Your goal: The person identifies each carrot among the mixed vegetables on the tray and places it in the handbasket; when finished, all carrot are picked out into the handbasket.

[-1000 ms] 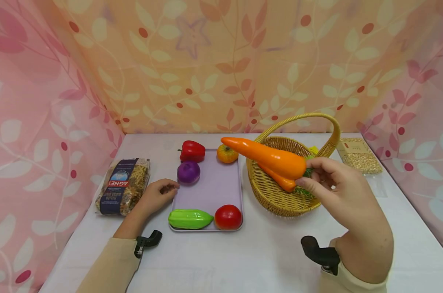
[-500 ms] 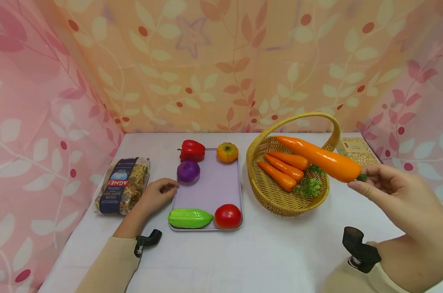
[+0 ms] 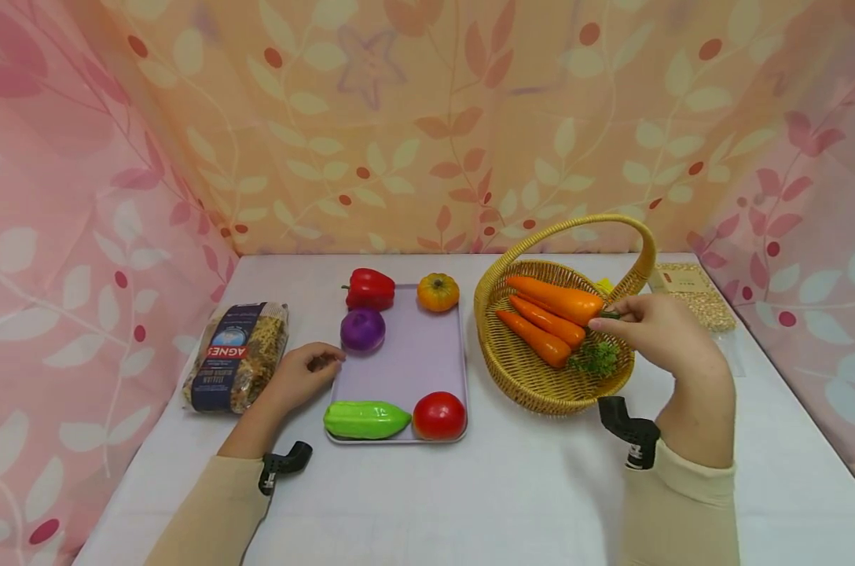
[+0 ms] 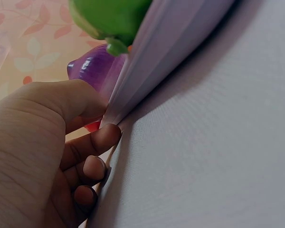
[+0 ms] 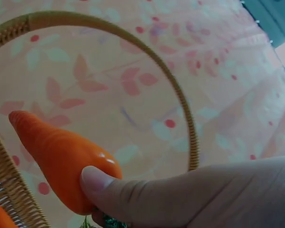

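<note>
My right hand (image 3: pixel 661 334) pinches an orange carrot (image 3: pixel 558 300) by its leafy end. That carrot lies across the wicker basket (image 3: pixel 515 397), low over two other carrots (image 3: pixel 533 338). In the right wrist view, the thumb presses on the thick end of the carrot (image 5: pixel 71 166), under the arched handle. My left hand (image 3: pixel 303 377) pinches the left edge of a lilac tray (image 3: pixel 399 362), one fingertip over the rim. The left wrist view shows its other fingers curled outside the tray wall (image 4: pixel 154 61).
On the tray are a red bell pepper (image 3: pixel 369 288), purple onion (image 3: pixel 362 329), small pumpkin (image 3: pixel 438 292), tomato (image 3: pixel 439 416) and green ridged vegetable (image 3: pixel 366 420). A pasta bag (image 3: pixel 235 358) lies left and a grain packet (image 3: pixel 692 295) lies right, behind the basket. Its handle arches high.
My right hand swung right with the carrot, then came back left and lower, bringing it down over the other carrots in the basket. The left hand has stayed in place.
</note>
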Demonstrator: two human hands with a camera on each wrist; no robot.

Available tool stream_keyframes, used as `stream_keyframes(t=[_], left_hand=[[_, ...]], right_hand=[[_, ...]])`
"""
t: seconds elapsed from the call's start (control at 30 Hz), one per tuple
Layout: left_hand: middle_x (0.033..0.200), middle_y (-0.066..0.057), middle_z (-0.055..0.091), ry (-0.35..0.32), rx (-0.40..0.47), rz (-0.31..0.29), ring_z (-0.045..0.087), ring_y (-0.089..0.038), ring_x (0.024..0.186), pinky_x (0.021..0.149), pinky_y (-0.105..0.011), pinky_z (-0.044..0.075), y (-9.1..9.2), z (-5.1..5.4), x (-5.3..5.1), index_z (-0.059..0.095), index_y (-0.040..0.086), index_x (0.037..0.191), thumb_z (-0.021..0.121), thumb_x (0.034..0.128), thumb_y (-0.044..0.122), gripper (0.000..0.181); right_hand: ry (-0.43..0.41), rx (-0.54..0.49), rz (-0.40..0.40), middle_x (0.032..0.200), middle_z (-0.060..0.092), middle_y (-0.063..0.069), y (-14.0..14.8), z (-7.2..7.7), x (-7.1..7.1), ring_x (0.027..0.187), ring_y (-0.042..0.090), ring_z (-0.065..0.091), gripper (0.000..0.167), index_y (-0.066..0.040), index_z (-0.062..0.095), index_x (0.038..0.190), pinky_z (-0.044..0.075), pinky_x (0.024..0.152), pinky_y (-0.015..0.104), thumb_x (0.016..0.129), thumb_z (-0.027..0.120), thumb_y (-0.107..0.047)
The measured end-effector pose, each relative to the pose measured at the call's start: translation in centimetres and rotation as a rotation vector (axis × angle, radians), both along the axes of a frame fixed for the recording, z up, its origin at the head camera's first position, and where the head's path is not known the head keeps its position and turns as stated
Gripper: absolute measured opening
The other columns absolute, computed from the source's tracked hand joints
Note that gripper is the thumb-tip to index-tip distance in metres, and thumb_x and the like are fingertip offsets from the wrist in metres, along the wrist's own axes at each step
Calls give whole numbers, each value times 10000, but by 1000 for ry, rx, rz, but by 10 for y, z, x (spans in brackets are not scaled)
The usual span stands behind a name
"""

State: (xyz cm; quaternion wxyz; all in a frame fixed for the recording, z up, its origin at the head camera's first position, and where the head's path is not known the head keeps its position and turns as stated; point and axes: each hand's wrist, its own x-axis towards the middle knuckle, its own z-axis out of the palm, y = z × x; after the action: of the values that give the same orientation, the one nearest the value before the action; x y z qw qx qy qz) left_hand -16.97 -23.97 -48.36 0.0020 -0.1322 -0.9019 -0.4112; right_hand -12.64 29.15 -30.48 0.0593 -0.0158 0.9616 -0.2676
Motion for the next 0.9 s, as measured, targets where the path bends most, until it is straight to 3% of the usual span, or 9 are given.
stream_keyframes(t=[0.17,0.37,0.5,0.73,0.9], left_hand=[[1026,-38,699,-10,11,1,550,-185,828,727,-311,457,1,0,1,760,107,1112,703,957,88,166],[985,-22,680,-15,15,7,531,-185,808,705,-305,446,0,-2,1,761,118,1109,705,965,102,156],[957,-18,673,-9,17,9,529,-186,793,692,-304,443,-1,-3,1,762,115,1103,706,962,100,153],[952,-15,672,-16,16,14,528,-186,795,694,-303,444,-2,-3,1,762,113,1101,702,963,99,151],[948,-16,671,-20,18,19,528,-190,799,693,-303,444,-1,-1,3,761,112,1102,704,963,101,150]], right_hand=[[-64,-38,20,882,657,74,-18,-19,-22,831,270,555,513,-23,762,1059,459,683,360,920,730,-516],[-110,-86,37,733,666,48,-24,-35,-34,746,254,601,421,-21,796,913,466,670,359,930,744,-438],[-167,-85,71,651,643,38,-27,-44,-37,668,251,593,387,-30,784,796,450,660,373,934,749,-390],[-343,-32,158,668,681,57,-32,-52,-38,500,168,486,361,-59,783,780,416,577,335,913,763,-394],[-407,-11,210,665,689,59,-38,-52,-39,471,134,393,395,-57,779,766,351,538,304,923,740,-417]])
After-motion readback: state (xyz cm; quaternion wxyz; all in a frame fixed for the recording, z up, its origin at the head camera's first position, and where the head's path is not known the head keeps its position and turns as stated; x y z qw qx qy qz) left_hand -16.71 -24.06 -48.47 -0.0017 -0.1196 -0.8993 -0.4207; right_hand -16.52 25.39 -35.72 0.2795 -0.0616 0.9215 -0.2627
